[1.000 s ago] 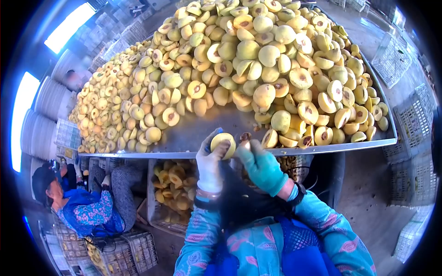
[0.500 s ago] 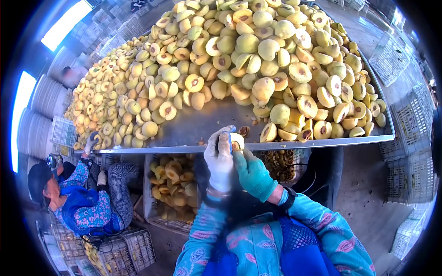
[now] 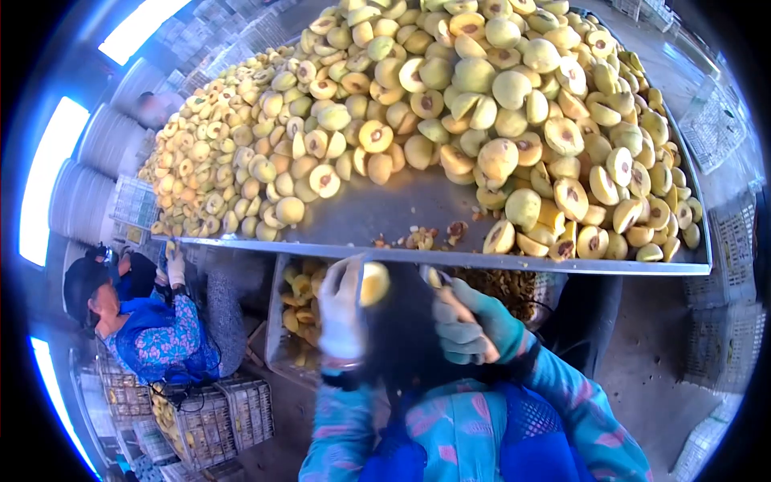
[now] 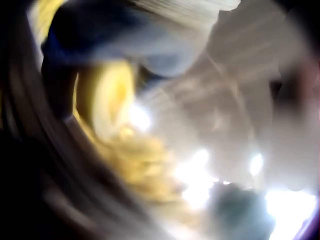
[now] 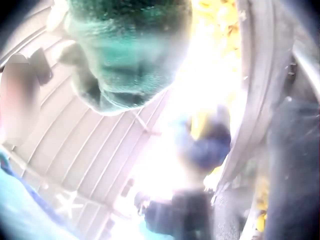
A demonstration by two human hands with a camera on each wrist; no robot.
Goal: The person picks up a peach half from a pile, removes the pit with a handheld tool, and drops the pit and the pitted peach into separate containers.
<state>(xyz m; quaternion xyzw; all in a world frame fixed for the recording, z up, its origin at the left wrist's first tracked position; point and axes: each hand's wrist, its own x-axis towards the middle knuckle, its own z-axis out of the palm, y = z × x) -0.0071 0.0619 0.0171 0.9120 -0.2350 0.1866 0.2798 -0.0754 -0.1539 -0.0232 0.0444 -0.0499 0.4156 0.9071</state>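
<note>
In the head view the left hand (image 3: 343, 309), in a whitish glove, holds a yellow halved fruit (image 3: 374, 283) by the tray's front edge. The right hand (image 3: 480, 321), in a green glove, curls round a light wooden-looking handle (image 3: 466, 313) of a tool whose tip points up and left. A gap separates the two hands. The left wrist view is blurred, with a yellow fruit piece (image 4: 114, 97) by the dark-tipped fingers. In the right wrist view the green glove (image 5: 130, 60) fills the top, its fingers curled, and the other hand (image 5: 202, 145) is blurred beyond it.
Halved fruits (image 3: 385, 88) are heaped on a metal tray (image 3: 377, 209), with small brown bits (image 3: 420, 238) near its front edge. Below are a crate of fruit (image 3: 297, 321) and a container of brown scraps (image 3: 506, 291). Another person (image 3: 152, 329) sits at the left; crates (image 3: 723, 345) stand right.
The hands have moved from close together to apart, the left leftward and the right slightly right and down. More brown bits lie near the tray's edge. The head view has shifted.
</note>
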